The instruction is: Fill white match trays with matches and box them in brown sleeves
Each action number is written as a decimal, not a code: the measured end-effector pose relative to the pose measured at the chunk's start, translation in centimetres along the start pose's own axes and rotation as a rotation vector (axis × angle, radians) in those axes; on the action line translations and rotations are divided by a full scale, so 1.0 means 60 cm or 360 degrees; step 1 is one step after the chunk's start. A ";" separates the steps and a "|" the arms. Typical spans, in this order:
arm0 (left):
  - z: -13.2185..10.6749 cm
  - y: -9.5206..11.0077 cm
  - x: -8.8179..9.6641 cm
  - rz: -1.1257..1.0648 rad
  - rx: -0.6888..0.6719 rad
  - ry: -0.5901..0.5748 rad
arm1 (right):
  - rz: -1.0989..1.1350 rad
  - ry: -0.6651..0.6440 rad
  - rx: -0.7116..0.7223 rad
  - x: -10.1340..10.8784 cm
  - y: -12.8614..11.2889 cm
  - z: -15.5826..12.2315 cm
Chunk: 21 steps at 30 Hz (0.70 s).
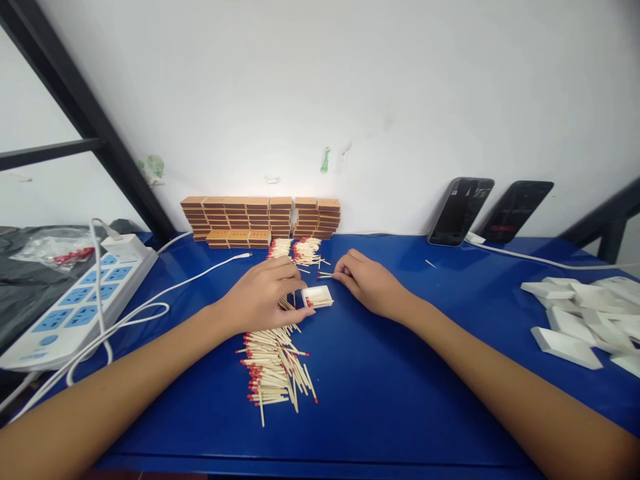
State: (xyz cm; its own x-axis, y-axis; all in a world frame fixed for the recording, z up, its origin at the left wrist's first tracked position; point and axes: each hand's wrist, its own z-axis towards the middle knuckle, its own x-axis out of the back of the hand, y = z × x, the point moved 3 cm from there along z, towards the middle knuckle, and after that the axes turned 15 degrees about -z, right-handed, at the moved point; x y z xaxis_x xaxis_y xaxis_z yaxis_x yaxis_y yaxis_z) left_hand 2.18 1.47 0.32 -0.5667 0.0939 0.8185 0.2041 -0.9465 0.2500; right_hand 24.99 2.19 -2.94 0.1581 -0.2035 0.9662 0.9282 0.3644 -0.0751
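Between its thumb and fingers, my left hand (270,293) grips a small white matchbox tray (324,291) with some red-headed matches lying in it. To the right of the tray, my right hand (367,280) pinches a few matches (326,275), their red heads pointing left. A large heap of loose matches (275,367) spreads on the blue table below my left hand and partly under it. Beyond the hands lies a smaller group of matches (306,251), close to the stacked matchboxes.
Stacked brown matchboxes (225,217) line the wall. White empty trays (585,317) are piled at the right. Two dark phones (460,210) lean on the wall. A power strip (80,300) and white cables (145,310) occupy the left. One stray match (431,264) lies on the blue table (400,400).
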 end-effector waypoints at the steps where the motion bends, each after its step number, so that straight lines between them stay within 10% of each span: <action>1: 0.000 0.000 0.001 0.0011 0.0000 0.0004 | -0.0002 -0.0001 0.0001 0.000 0.001 -0.001; 21: -0.004 -0.009 -0.002 0.0088 0.0016 0.0019 | 0.0135 0.0075 0.0001 0.008 0.004 -0.008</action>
State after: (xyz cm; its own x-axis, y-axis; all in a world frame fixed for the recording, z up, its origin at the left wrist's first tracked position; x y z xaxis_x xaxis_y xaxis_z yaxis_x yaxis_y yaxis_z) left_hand 1.92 1.91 -0.04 -0.5636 0.0378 0.8252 0.2435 -0.9470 0.2096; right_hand 25.45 1.72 -2.61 0.2521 -0.2145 0.9436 0.9106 0.3826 -0.1563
